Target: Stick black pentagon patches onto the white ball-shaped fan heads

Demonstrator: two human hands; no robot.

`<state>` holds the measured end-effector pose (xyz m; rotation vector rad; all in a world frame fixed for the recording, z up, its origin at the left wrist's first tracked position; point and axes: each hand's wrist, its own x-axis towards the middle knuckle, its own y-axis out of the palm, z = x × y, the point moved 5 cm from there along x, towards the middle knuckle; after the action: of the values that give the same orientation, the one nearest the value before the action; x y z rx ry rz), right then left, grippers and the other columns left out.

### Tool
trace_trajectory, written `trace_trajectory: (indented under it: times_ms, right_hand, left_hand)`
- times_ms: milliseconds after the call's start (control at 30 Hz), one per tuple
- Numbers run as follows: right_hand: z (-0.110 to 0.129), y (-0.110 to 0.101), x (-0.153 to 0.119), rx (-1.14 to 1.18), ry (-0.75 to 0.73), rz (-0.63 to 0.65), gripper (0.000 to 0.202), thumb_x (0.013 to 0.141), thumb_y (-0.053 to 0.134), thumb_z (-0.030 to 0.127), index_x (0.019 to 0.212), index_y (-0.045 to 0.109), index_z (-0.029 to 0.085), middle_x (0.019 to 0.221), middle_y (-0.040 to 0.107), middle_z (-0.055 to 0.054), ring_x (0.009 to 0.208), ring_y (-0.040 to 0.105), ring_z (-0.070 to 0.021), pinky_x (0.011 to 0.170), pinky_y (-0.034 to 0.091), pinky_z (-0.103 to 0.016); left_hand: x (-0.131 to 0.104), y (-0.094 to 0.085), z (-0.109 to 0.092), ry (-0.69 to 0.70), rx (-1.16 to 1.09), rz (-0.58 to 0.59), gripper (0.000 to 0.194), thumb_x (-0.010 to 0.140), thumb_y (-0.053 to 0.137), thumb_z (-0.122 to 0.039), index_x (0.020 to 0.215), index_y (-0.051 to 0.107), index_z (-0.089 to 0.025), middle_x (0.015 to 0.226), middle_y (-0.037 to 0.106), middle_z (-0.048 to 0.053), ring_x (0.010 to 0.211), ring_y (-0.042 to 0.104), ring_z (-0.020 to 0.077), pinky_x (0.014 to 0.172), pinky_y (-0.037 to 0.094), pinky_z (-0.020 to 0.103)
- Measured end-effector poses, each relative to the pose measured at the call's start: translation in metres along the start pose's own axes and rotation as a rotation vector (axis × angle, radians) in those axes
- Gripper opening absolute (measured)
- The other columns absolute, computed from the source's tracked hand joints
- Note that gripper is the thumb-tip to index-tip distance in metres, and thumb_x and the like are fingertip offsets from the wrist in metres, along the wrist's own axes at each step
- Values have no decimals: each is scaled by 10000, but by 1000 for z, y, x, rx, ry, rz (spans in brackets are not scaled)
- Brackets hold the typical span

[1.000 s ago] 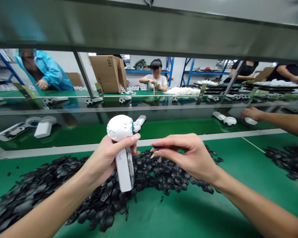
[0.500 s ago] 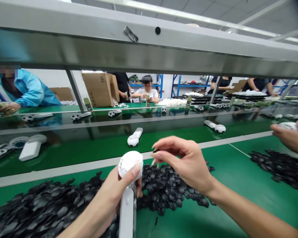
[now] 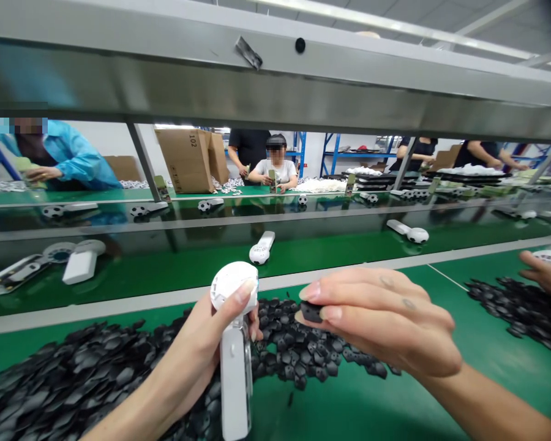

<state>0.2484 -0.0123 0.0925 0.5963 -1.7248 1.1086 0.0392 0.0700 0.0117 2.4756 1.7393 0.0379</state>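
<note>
My left hand [image 3: 211, 334] is closed around a white handheld fan [image 3: 235, 373], its thumb lying over the round head and the handle pointing down toward me. To the right, my right hand [image 3: 376, 318] pinches a small black plastic piece [image 3: 311, 311] between thumb and fingertips, apart from the fan. Under and beside both hands lie heaps of similar black pieces [image 3: 298, 346] on the green work surface [image 3: 358, 407]. The larger heap [image 3: 87, 373] spreads to the left, partly hidden by my left forearm.
Beyond a pale rail, a green conveyor [image 3: 321, 254] carries several white fans, one [image 3: 262, 247] straight ahead. A metal beam [image 3: 275, 92] crosses overhead. A co-worker's hand [image 3: 548, 266] holds a white part at the right, near another black heap [image 3: 517, 309]. Other people work across the line.
My right hand has turned and moved slightly right, and the black piece in its pinch now shows plainly. The fan has shifted slightly left and up in my left hand.
</note>
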Motion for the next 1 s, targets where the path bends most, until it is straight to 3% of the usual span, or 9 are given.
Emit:
trace_trajectory:
  times_ms: [133,200,300,367,433,567,733,1000]
  right_hand:
    - [-1,8,2,2,8,-37,236,928,778,74,1061,738,266,1023,821,-29,912,816,-210,850,703,-283]
    - [-6,14,4,33,109,-92,217,910,806,59,1014,750,241,936,820,-19,840,808,-186,788,688,-244]
    - [-26,29,2,259,537,-111,103,929,789,104,939,777,206,867,799,-6,730,775,-155,693,655,-223]
    - [-37,44,-5,500,837,-41,31,946,767,182,937,797,181,825,786,-12,692,758,-151,660,641,-218]
    - [-39,58,-12,696,997,67,98,945,753,242,975,815,172,817,785,-21,708,755,-156,671,639,-223]
    - [-37,73,-23,877,1117,214,138,907,779,279,977,807,164,919,798,-45,793,762,-167,753,645,-251]
    - [-35,84,-33,997,1302,194,317,718,967,319,844,731,149,772,759,-26,709,768,-192,688,636,-259]
    - [-29,81,-28,1024,1361,183,253,670,995,284,768,803,151,718,752,-28,660,691,-138,647,557,-206]
  left_hand:
    - [-3,4,1,5,-13,28,520,790,798,-717,818,694,-209,765,643,43,717,580,202,663,461,294]
    - [-5,6,2,-20,4,37,537,803,779,-732,857,708,-203,770,659,48,733,582,203,643,445,284]
    - [-6,8,9,-91,-26,24,533,769,827,-693,957,726,-205,874,693,52,814,622,222,667,471,287]
    - [-6,8,13,-107,-71,13,534,754,865,-651,1029,715,-218,963,699,43,869,644,227,727,512,301]
    - [-4,8,15,-95,-106,5,542,772,874,-627,1108,692,-243,1014,693,29,897,642,215,803,545,316]
    - [-2,10,15,-56,-114,5,528,834,817,-665,1133,660,-259,1002,680,12,850,615,179,805,563,304]
    - [-2,13,13,-20,-88,24,541,819,825,-680,1077,649,-238,890,654,-16,728,585,132,637,469,216]
    - [-3,10,7,82,134,20,604,874,684,-781,1130,612,-238,840,664,17,720,585,180,623,434,252]
